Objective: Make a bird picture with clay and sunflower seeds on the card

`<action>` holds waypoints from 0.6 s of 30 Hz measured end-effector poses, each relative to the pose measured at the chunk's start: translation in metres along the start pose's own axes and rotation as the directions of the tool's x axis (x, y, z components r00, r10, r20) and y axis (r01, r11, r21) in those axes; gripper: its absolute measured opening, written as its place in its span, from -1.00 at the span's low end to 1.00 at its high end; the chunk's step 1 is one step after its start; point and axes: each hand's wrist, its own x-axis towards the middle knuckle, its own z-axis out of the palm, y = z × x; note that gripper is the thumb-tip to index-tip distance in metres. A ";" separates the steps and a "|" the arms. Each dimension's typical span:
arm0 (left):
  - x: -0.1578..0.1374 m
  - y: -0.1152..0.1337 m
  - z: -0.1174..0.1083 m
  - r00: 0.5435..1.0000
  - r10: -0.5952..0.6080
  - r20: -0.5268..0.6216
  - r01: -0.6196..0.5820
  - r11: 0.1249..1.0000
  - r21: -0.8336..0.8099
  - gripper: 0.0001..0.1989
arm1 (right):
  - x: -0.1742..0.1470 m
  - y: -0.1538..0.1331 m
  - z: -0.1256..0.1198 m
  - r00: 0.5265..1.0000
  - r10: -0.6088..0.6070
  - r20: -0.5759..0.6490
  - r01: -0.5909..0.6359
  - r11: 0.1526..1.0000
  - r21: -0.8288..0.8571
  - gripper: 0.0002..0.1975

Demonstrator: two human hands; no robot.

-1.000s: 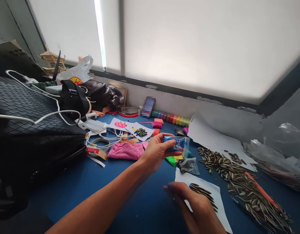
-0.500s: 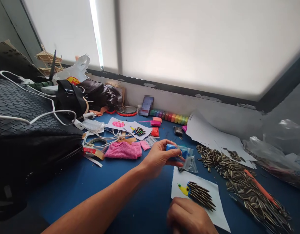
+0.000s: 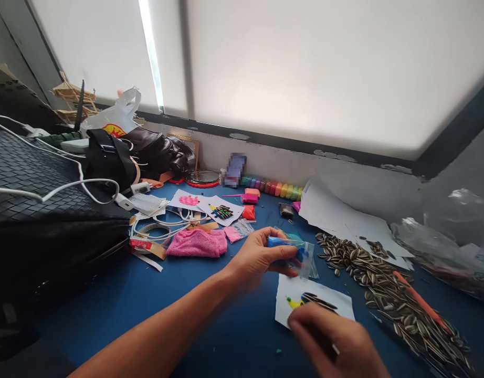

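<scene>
My left hand (image 3: 261, 257) is closed around a small clear zip bag (image 3: 307, 262) with blue modelling clay (image 3: 279, 242) in it. Below the bag, a white sheet (image 3: 283, 310) lies on the blue table and carries a hedgehog picture (image 3: 316, 300), with a yellow clay face, a green nose and sunflower seeds as spines. My right hand (image 3: 336, 336) is over the lower part of this sheet, fingers curled in and somewhat blurred; whatever they may pinch is hidden. It covers most of the spines. A green speck (image 3: 279, 351) lies left of that hand.
Sunflower seeds (image 3: 399, 299) are heaped at the right, with an orange tool (image 3: 421, 303) on them. A pink cloth (image 3: 197, 244), white cables and a black woven bag (image 3: 41, 184) stand left. Clay pots (image 3: 273, 188) line the back, near paper sheets (image 3: 336, 210).
My right hand has moved right and up over the sheet, now covering most of the seed spines. The zip bag has turned slightly in my left hand. A green speck has come into view.
</scene>
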 end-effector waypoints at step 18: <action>-0.005 -0.009 0.006 0.980 -0.098 0.174 0.082 0.992 0.097 -0.51 | 0.023 0.010 -0.039 0.913 0.360 -0.190 -0.331 0.928 0.169 -0.64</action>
